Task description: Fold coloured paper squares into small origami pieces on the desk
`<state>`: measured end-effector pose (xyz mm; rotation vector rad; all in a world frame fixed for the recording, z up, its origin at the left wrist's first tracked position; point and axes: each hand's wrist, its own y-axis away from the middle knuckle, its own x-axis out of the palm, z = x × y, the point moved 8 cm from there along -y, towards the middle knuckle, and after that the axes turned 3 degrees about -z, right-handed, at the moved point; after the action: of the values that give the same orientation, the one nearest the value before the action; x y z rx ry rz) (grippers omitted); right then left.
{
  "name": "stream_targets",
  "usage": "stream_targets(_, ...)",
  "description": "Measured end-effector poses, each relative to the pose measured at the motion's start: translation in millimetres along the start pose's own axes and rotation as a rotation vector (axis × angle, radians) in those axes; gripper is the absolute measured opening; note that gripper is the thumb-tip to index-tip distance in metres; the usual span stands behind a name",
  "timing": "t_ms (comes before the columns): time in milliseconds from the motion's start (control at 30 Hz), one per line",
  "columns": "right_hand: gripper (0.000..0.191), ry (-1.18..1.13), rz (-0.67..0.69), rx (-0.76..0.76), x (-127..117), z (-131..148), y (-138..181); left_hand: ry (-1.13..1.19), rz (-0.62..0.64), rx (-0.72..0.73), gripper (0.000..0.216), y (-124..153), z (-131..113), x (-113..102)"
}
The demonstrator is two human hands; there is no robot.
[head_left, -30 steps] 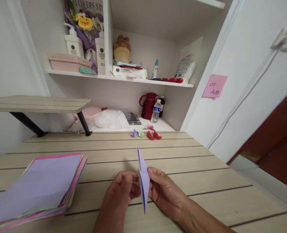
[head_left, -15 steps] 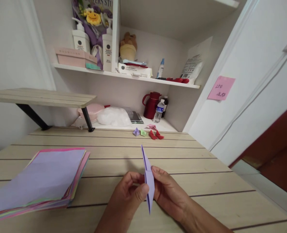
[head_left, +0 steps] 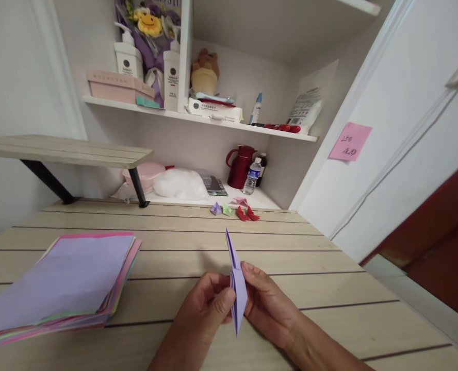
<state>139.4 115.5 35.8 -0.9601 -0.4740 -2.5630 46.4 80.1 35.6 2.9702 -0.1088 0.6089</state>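
A folded purple origami paper (head_left: 240,296) stands on edge between my two hands, over the slatted tabletop (head_left: 167,263). Its long pointed ends reach up and down, and its layers show along the left side. My left hand (head_left: 209,304) pinches the layers from the left, thumb on the near side. On the right, my right hand (head_left: 270,304) grips the other face with thumb and fingers; some of those fingertips are hidden behind the paper.
A stack of coloured paper (head_left: 66,278) lies at left, purple on top. Small folded paper pieces, purple (head_left: 215,208), green (head_left: 227,209), pink (head_left: 240,201) and red (head_left: 247,213), sit at the back edge. Behind them stand a water bottle (head_left: 252,176) and red jug (head_left: 240,167). A raised wooden stand (head_left: 66,152) occupies the back left.
Both hands keep their hold on the purple paper, with its layers slightly further apart at the left edge. The whole view has shifted a little.
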Motion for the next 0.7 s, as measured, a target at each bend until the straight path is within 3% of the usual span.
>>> stream_targets(200,0.032,0.028,0.009,-0.008,1,0,0,0.064,0.006,-0.011,0.05,-1,0,1)
stream_targets(467,0.029,0.073,0.031,-0.122,5,3,-1,0.08,-0.132,0.035,0.05,-5,-10,-9)
stream_targets(700,0.023,0.068,0.032,-0.104,5,5,-1,0.023,-0.181,0.104,0.04,0,-20,-10)
